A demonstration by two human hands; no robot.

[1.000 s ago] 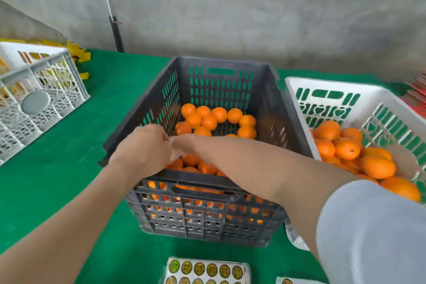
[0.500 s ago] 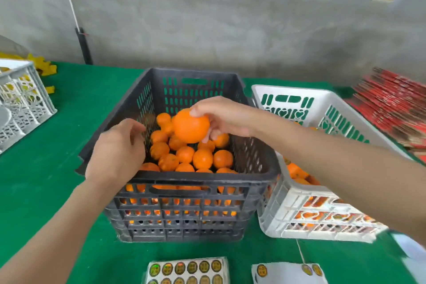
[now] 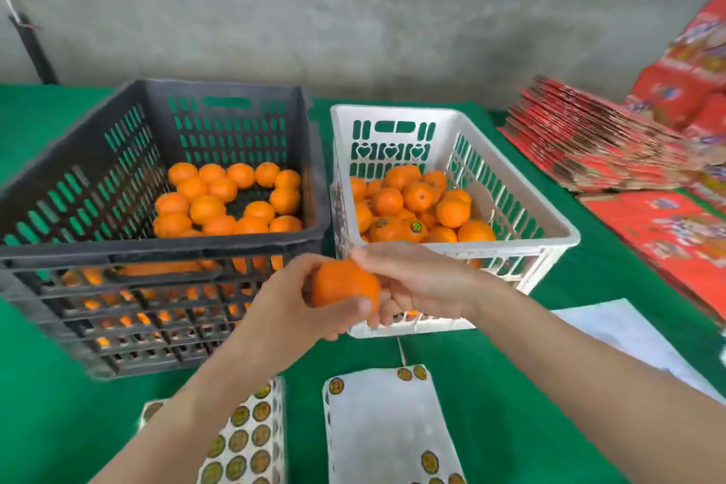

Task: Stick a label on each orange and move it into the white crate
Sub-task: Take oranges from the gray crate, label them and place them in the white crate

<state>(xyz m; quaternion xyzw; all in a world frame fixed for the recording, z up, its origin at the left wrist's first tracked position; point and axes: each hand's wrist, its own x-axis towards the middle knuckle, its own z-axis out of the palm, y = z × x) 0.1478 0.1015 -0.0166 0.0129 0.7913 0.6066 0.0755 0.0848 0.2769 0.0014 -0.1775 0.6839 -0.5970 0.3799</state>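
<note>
Head view: one orange point(image 3: 345, 283) is held in the air just in front of the near wall of the white crate point(image 3: 565, 238), above the desk point(image 3: 589, 287) and not yet inside. No label shows on the face seen.
Orange handling: judged light, firm but easy to bruise, with a pebbled and slightly waxy rind. It is round and apt to roll, so it is best taken across its widest part with soft fingertips, leaving one smooth cheek bare for the label.
Left hand point(image 3: 286, 303): its grip is closed round the orange, thumb under the front and fingers over the top.
Right hand point(image 3: 412, 279): its grip is also on the orange, fingers curled round the far side.
Label sheets: two lie on the desk under the forearms. The left sheet point(image 3: 243, 440) is nearly full; the right sheet point(image 3: 385, 432) is mostly peeled.
White crate: piled with fruit, some showing round labels point(image 3: 416, 226).
Black crate point(image 3: 157, 244): just beside the white one on the left, with bare fruit in its bottom.
Red cartons point(image 3: 589, 141): a flat stack, well apart on the right.
</note>
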